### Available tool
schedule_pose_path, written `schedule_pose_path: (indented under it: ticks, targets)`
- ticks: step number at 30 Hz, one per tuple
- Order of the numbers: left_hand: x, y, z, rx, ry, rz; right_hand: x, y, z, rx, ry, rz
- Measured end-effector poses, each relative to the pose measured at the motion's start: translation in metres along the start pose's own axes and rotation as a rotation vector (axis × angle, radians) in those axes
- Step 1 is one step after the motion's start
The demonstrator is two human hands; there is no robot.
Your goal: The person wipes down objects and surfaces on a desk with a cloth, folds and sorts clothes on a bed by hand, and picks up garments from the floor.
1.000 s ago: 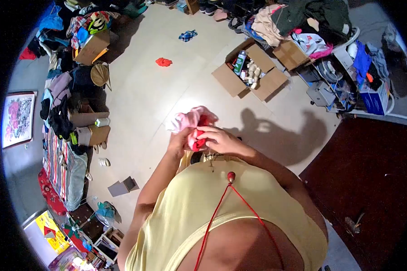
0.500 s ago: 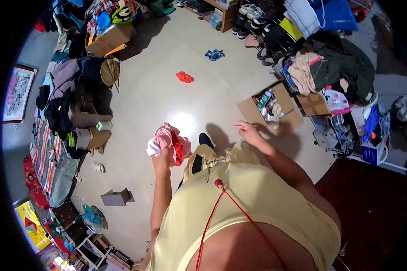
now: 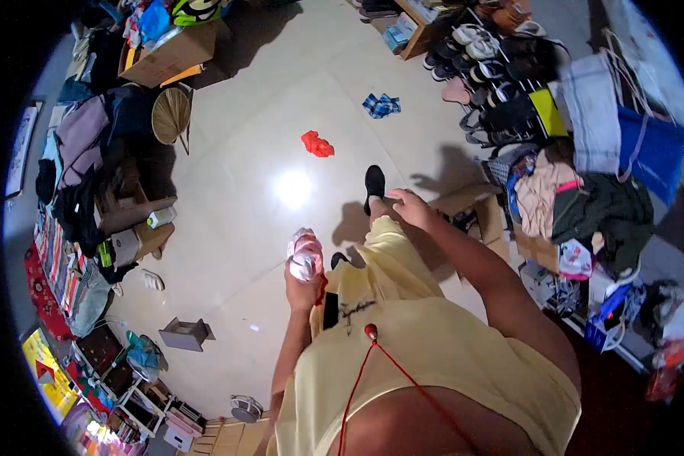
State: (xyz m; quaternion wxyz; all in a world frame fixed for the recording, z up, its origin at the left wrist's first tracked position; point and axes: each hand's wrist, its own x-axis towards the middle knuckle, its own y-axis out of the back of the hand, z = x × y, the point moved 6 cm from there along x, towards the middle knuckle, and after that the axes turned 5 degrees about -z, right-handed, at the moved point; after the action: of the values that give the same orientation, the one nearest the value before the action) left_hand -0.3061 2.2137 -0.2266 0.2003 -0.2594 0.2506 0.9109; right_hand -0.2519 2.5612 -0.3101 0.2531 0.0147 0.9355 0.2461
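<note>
My left hand (image 3: 302, 290) is closed around a bunch of pink, white and red clothes (image 3: 305, 249), held in front of my left hip. A red strip of it hangs down beside my wrist. My right hand (image 3: 413, 210) is off to the right with its fingers apart, and nothing is in it. Beneath and beyond it stands an open cardboard box (image 3: 491, 218), partly hidden by my arm. On the floor ahead lie a crumpled red cloth (image 3: 317, 144) and, farther off, a blue plaid cloth (image 3: 381, 106).
Along the right are a shoe rack (image 3: 501, 83) and a heap of clothes (image 3: 600, 216). To the left, more clothes (image 3: 83, 144), a straw fan (image 3: 172, 115) and cardboard boxes (image 3: 167, 61) line the wall. A small grey box (image 3: 184, 334) and a white shoe (image 3: 153, 280) sit on the floor.
I have stepped forward, one foot now out ahead, and the cloths on the floor are nearer. The clothes in my left hand are bunched more narrowly; the box at right is now more covered by my arm.
</note>
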Motion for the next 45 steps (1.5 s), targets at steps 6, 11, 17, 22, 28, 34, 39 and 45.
schedule_pose_path:
  ticks: [6, 11, 17, 22, 28, 34, 39, 45]
  targets:
    - [0.067, -0.039, 0.013, 0.137, 0.007, 0.162, 0.161, 0.050, 0.046, -0.494, 0.191, -0.049]
    - [0.098, -0.082, 0.002, 0.034, 0.121, 0.247, 0.296, 0.076, 0.124, -0.660, -0.224, -0.074]
    - [0.106, -0.111, -0.054, 0.055, 0.188, 0.315, 0.418, 0.055, 0.223, -0.886, -0.258, -0.256]
    - [0.085, -0.110, -0.092, 0.079, 0.307, 0.376, 0.485, 0.024, 0.290, -1.205, -0.140, -0.441]
    - [0.073, -0.106, -0.107, 0.096, 0.385, 0.401, 0.503, 0.000, 0.344, -1.544, 0.008, -0.481]
    - [0.072, -0.109, -0.106, 0.042, 0.405, 0.444, 0.459, -0.064, 0.295, -0.687, -0.284, -0.583]
    - [0.068, -0.111, -0.102, 0.010, 0.400, 0.480, 0.442, -0.194, 0.150, -1.013, 0.719, -0.735]
    - [0.064, -0.106, -0.109, 0.024, 0.347, 0.513, 0.526, -0.251, 0.154, -1.290, 0.200, -0.509]
